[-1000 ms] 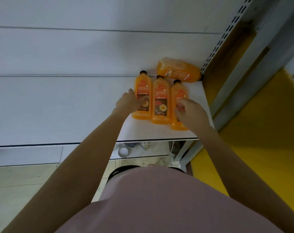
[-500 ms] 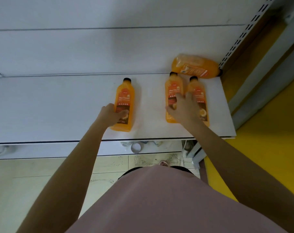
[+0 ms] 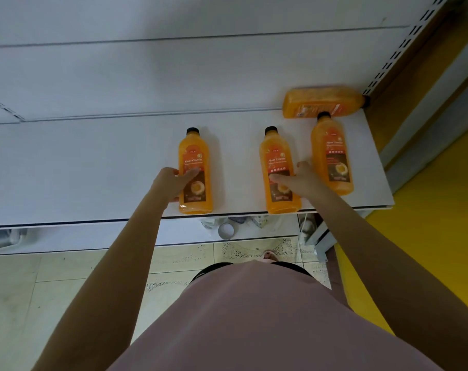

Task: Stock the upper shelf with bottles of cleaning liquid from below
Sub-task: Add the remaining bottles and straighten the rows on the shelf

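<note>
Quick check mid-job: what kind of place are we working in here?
Most likely a shop aisle or stockroom: a white metal shelf hung on a slotted upright, several identical orange floor cleaner bottles on it, and a tiled floor below.

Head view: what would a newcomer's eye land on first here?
Three orange floor-cleaner bottles stand upright along the front of the white shelf: the left hand rests on the leftmost bottle, the right hand on the middle bottle, and the rightmost bottle stands untouched. A fourth bottle lies on its side behind it.
</note>
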Action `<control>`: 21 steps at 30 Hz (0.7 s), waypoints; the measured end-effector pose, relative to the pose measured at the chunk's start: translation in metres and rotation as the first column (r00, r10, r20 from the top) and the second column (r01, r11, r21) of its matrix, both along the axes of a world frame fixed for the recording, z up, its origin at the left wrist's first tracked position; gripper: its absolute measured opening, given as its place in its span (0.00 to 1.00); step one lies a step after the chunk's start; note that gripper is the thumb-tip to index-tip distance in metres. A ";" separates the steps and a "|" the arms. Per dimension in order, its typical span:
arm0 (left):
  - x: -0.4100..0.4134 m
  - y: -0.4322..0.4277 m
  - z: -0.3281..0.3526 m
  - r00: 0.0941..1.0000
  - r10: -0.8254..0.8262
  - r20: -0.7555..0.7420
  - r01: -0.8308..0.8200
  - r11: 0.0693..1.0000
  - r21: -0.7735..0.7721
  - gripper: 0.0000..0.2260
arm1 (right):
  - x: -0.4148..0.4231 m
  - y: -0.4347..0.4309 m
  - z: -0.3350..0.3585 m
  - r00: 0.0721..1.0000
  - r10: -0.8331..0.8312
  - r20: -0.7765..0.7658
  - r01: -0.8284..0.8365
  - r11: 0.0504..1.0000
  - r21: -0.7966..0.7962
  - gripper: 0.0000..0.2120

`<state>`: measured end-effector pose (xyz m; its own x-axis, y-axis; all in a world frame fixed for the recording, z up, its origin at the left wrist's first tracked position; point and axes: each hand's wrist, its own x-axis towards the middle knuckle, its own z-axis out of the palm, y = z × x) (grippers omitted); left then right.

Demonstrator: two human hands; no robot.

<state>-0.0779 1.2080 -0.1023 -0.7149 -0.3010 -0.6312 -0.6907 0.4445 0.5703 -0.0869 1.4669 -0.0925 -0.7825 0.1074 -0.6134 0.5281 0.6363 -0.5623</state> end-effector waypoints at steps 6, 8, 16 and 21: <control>0.001 -0.007 0.004 0.999 0.027 0.019 -0.029 0.988 0.150 0.27 | 0.010 -0.001 -0.001 0.980 -0.138 0.141 0.168 0.958 -0.233 0.14; 0.006 -0.010 0.005 0.999 0.039 -0.023 -0.034 0.981 0.190 0.26 | 0.021 -0.002 -0.003 0.975 -0.180 0.132 0.208 0.945 -0.251 0.14; 0.035 -0.022 0.024 0.966 0.002 -0.258 0.065 0.966 0.251 0.26 | 0.067 -0.008 0.002 0.960 -0.249 -0.131 0.203 0.935 -0.289 0.28; 0.060 -0.033 0.055 0.880 -0.097 -0.465 0.199 0.964 0.174 0.23 | 0.096 0.000 0.034 0.940 -0.114 -0.323 0.013 0.955 -0.298 0.32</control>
<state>-0.0176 1.1747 -0.0473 -0.9611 -0.0658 -0.2682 -0.2737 0.3558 0.8936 0.0095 1.4671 -0.0582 -0.9436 0.0226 -0.3304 0.3123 0.3925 -0.8651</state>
